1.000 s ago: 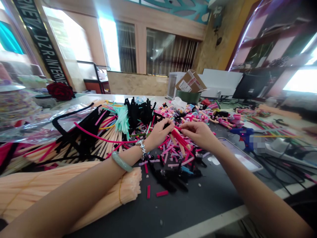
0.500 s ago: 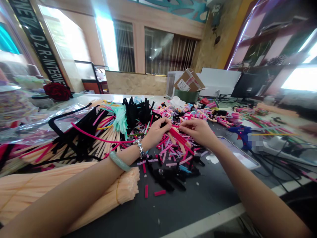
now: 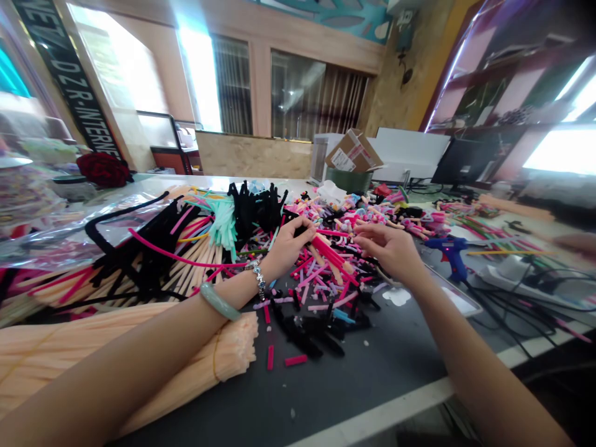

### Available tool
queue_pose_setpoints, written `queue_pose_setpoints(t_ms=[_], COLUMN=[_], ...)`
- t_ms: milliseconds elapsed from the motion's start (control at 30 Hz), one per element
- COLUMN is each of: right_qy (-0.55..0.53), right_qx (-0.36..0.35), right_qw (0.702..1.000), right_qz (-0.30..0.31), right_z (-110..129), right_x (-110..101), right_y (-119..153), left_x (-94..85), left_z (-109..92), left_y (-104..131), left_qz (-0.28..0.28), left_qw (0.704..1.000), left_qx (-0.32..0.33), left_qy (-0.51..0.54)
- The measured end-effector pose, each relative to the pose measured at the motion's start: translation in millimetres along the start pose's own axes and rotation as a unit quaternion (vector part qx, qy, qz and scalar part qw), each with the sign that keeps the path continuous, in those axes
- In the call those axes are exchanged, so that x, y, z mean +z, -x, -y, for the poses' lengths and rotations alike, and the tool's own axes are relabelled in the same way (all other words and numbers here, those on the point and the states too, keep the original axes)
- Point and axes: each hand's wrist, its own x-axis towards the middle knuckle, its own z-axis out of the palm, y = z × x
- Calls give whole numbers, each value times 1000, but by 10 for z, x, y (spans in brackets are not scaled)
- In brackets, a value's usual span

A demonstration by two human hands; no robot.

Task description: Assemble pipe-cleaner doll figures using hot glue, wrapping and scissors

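My left hand (image 3: 292,245) is closed in a pinch on a bunch of red and peach pipe cleaners (image 3: 333,253), which slants down to the right from the fingertips. A pink stem sticks out sideways from this bunch toward my right hand (image 3: 388,248). The right fingers are bent and slightly apart, just off the stem's end, with nothing visible between them. Under both hands lies a heap of short pink, purple and black pipe cleaner pieces (image 3: 321,282). A long pink pipe cleaner (image 3: 177,257) runs behind my left wrist.
A peach pipe cleaner bundle (image 3: 186,366) lies under my left forearm. Black stems (image 3: 258,208) and mint stems (image 3: 223,220) stand behind. On the right are a blue glue gun (image 3: 451,251), cables and a blurred hand of another person (image 3: 577,242). An open cardboard box (image 3: 356,152) sits farther back.
My right hand has moved right, away from the bunch, and its pinch has loosened. My left hand keeps its hold on the pipe cleaners. The view has shifted slightly.
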Motion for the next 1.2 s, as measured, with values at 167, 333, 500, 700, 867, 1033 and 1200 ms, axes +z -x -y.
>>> queue_pose_setpoints(t_ms=[167, 333, 500, 700, 867, 1033, 1200], right_qy=[24, 86, 98, 82, 67, 60, 50], right_qx=[-74, -131, -109, -87, -54, -56, -63], right_qw=[997, 988, 988, 991, 994, 993, 992], right_qz=[25, -9, -48, -58, -74, -91, -97], right_z=[214, 273, 227, 232, 241, 215, 230], right_x=[178, 233, 153, 80, 75, 90, 88], right_y=[78, 115, 143, 259, 348, 347, 354], left_x=[12, 38, 52, 52, 48, 70, 118], left_z=[-73, -77, -19, -30, -40, -72, -134], left_y=[40, 52, 33, 44, 74, 83, 107], left_qz=[43, 58, 16, 25, 50, 65, 88], left_qw=[998, 998, 996, 991, 998, 997, 991], left_qx=[9, -4, -41, -58, -11, 35, 88], left_qy=[-43, -14, 74, 118, 44, -2, -45])
